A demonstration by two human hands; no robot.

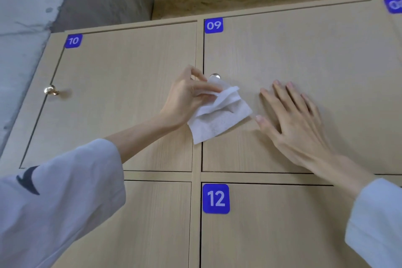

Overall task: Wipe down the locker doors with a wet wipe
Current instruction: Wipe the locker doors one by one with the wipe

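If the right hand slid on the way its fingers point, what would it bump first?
Probably nothing: the right hand points up across door 09, whose bare wood runs to its top edge.

The pale wooden door marked 09 is flat and bare above the hands; only its small round metal knob sticks out.

White crumpled wet wipe hanging against pale wooden locker door 09, closed
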